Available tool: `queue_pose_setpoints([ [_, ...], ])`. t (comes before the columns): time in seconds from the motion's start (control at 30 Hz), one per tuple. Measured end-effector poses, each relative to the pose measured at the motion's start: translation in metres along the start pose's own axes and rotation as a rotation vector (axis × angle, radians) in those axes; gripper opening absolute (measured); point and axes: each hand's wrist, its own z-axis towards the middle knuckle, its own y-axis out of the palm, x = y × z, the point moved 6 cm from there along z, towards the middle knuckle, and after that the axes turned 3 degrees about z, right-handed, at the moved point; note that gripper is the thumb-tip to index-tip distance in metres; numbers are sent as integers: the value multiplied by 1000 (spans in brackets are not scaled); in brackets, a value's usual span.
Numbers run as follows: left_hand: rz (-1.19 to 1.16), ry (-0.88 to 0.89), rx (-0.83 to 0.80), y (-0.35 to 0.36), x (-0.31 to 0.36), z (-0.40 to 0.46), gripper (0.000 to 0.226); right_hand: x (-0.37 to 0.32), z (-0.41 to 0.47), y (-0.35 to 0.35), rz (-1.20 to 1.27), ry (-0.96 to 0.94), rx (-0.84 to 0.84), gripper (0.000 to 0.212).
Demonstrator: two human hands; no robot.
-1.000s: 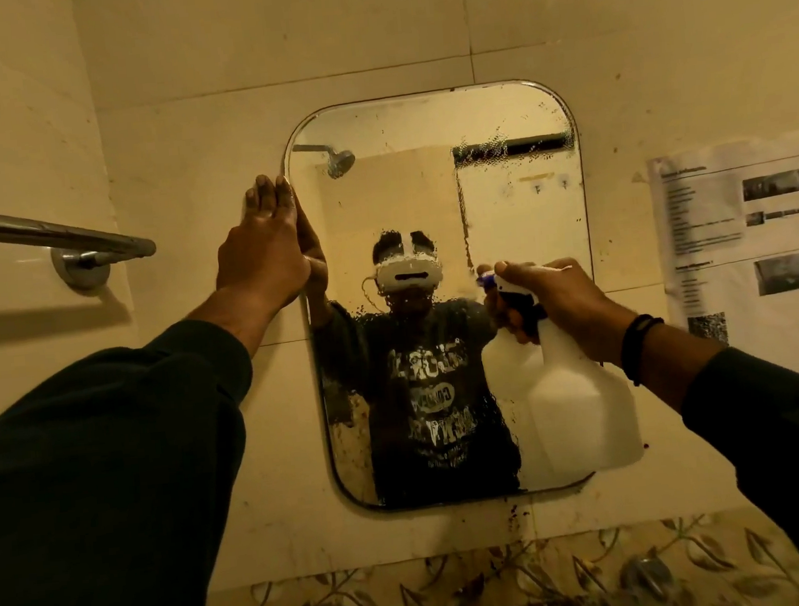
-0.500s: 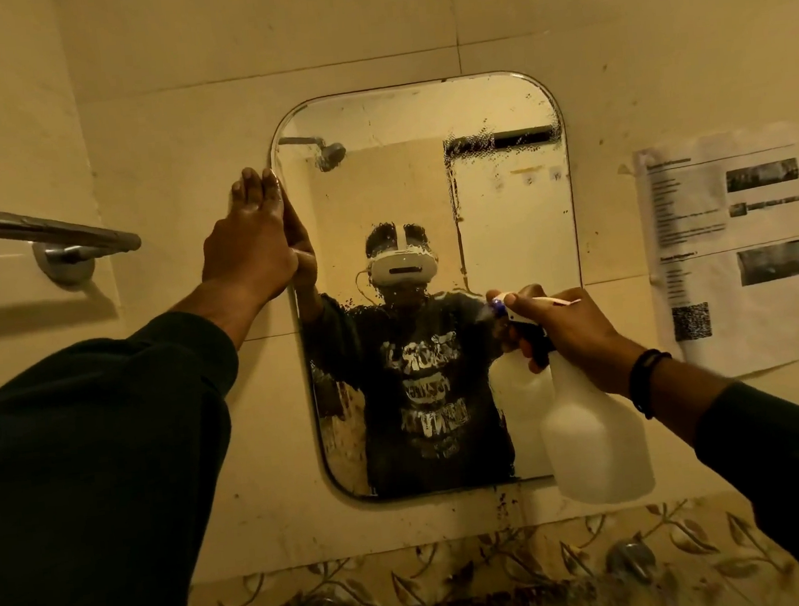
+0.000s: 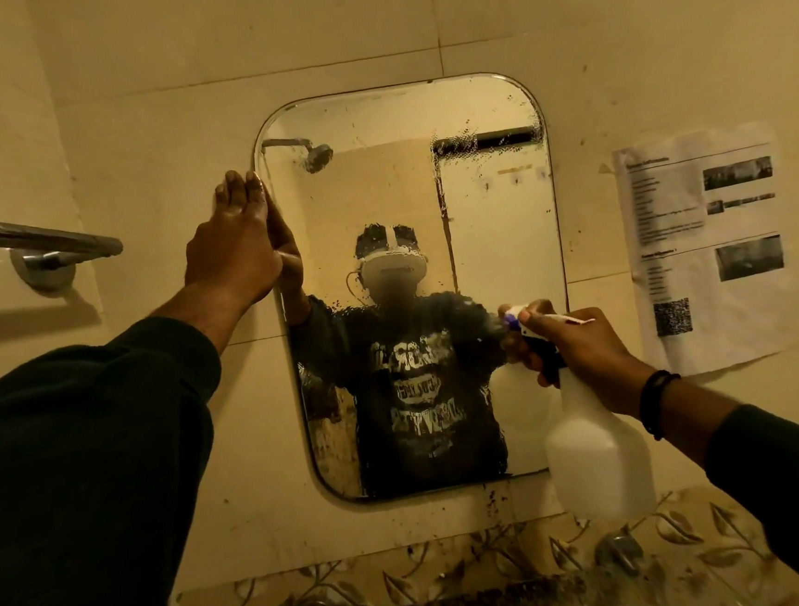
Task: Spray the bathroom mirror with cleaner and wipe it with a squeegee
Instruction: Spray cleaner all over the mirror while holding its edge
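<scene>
A wall mirror (image 3: 407, 195), beaded with droplets, was mid-spraying. The right hand (image 3: 580, 349) curled around a white spray bottle (image 3: 594, 455) at the mirror's lower right, nozzle facing the glass. The left hand (image 3: 233, 249) lay flat, fingers straight, against the mirror's left edge. Next likely: fetching a squeegee, none visible

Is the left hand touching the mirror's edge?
Touching. In the head view the left hand lies flat, fingers straight, against the mirror at its left rim, and meets its own reflection there with no gap between.
</scene>
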Motion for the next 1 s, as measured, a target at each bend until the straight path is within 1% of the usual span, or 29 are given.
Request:
queue_pose_setpoints([
  [0.17, 0, -32, 0, 1, 0, -1, 89, 2, -7, 5, 35, 21, -58, 39],
  [0.3, 11, -23, 23, 2, -1, 0, 87, -5, -6, 13, 80, 24, -58, 42],
  [0.4, 20, -9, 30, 2, -2, 1, 87, -2, -9, 21, -15, 10, -25, 36],
  [0.5, 18, -4, 33, 2, -2, 2, 88, 13, -13, 30, -49, 47, -51, 26],
  [0.67, 21, -6, 30, 2, -1, 1, 88, 20, -16, 30, 37, 58, -64, 39],
  [0.77, 23, -14, 26, 2, 0, 0, 89, 13, -14, 32, 0, 32, -75, 38],
  [0.9, 19, -1, 13, 1, 0, 1, 94, 19, -14, 43, -28, 32, -72, 30],
  [1.0, 27, 2, 15, 0, 0, 2, 93, 35, -20, 54, -33, 73, -88, 24],
])
